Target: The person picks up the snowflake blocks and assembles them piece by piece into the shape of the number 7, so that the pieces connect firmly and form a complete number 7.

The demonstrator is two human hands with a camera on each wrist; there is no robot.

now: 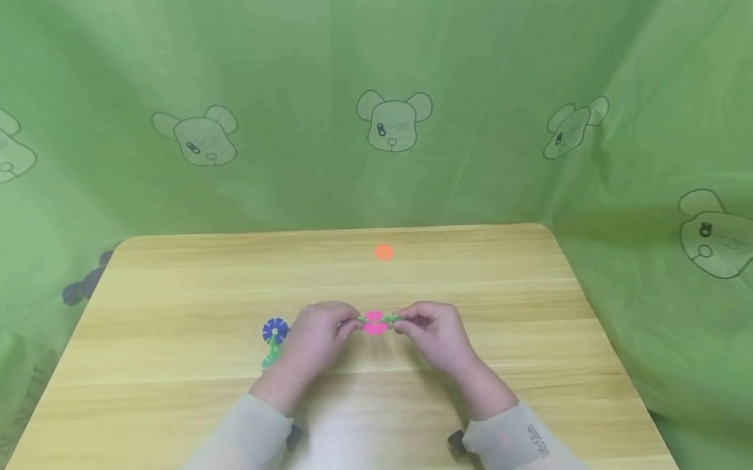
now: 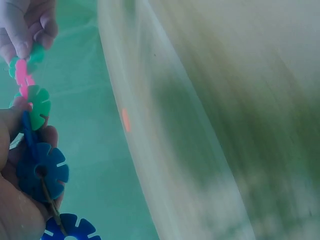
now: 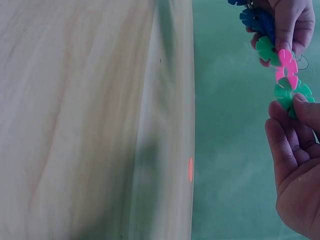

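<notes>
Over the table, both hands hold a chain of slotted plastic snowflake discs. The left hand [image 1: 314, 336] pinches it around a green disc [image 2: 41, 107], with blue discs [image 2: 52, 167] lying along its fingers in the left wrist view. Between the hands sits a pink disc [image 1: 375, 329], joined to green discs on both sides. The right hand [image 1: 439, 333] pinches the end green disc [image 3: 283, 92] between thumb and fingers. A dark blue disc [image 1: 274, 331] and a green piece [image 1: 270, 359] show left of the left hand; their link to the chain is partly hidden.
An orange disc [image 1: 384, 252] lies alone near the back edge of the wooden table [image 1: 485, 271]. Green cloth [image 1: 296, 57] printed with bear heads surrounds the table at the back and sides. Dark wrist devices [image 1: 457, 442] sit under the sleeves.
</notes>
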